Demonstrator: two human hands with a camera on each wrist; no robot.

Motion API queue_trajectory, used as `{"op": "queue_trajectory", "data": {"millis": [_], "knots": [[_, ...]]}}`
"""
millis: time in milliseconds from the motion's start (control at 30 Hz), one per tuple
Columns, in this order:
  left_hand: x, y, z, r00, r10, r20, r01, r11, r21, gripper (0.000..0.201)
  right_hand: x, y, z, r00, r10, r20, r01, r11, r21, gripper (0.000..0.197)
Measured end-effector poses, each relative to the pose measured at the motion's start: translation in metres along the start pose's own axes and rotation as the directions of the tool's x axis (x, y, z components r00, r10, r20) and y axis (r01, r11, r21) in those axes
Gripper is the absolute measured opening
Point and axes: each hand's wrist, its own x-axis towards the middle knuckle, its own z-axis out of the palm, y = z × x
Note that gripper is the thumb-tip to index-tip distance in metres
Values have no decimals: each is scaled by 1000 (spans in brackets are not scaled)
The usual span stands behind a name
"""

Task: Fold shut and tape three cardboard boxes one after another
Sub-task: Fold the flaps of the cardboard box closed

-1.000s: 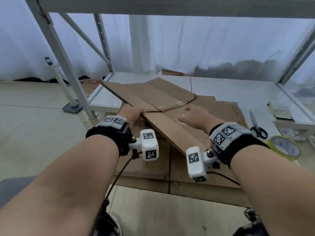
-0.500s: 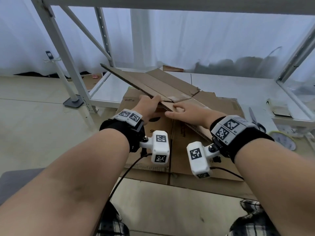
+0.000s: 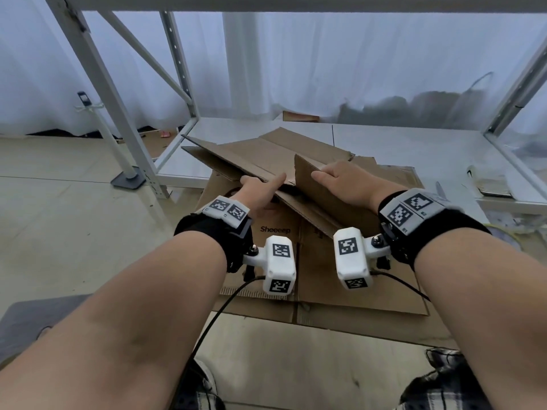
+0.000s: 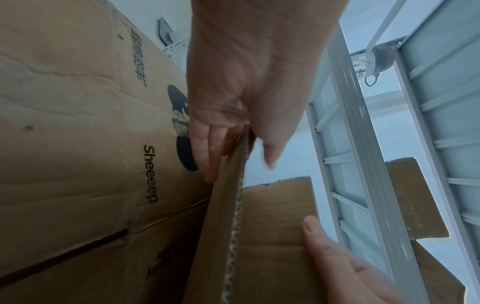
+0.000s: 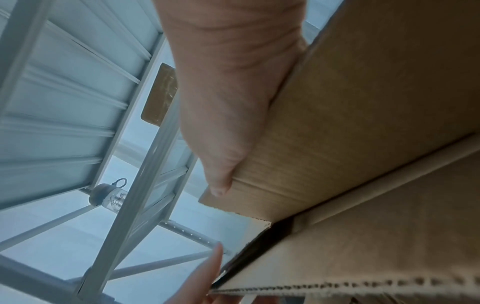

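Note:
A flattened brown cardboard box [image 3: 254,158] hangs tilted above a stack of flat boxes [image 3: 340,279]. My left hand [image 3: 266,186] pinches its near edge, thumb on top and fingers underneath; the left wrist view shows this pinch [image 4: 233,148] on the corrugated edge [image 4: 235,216]. My right hand [image 3: 328,177] grips a flap [image 3: 305,173] that stands up from the box. In the right wrist view the thumb [image 5: 221,160] lies against that flap [image 5: 350,133], and the fingers are hidden behind it.
The top box of the stack [image 4: 78,144] is printed "Sheeeep". A white metal rack [image 3: 97,84] frames the space, with its low shelf board [image 3: 399,143] behind the boxes. A notebook [image 3: 491,184] and part of a yellow tape roll [image 3: 510,232] lie at the right.
The flattened box has come up off the stack and toward me. My left hand has taken its edge. My right hand went from lying flat on it to gripping a raised flap.

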Motion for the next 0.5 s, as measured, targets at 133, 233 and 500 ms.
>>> {"op": "queue_trajectory", "data": {"millis": [133, 233, 500], "knots": [[-1, 3, -2, 999, -24, -28, 23, 998, -61, 39, 0, -9, 2, 996, -60, -68, 49, 986, -159, 37], [-3, 8, -1, 999, 27, -35, -30, 996, -82, 38, 0, -16, 2, 994, -78, -75, 60, 974, -217, 26], [-24, 37, 11, 924, 355, -140, -368, 927, -77, 33, 0, -32, 0, 996, -59, -67, 59, 998, 1, 55]]}}
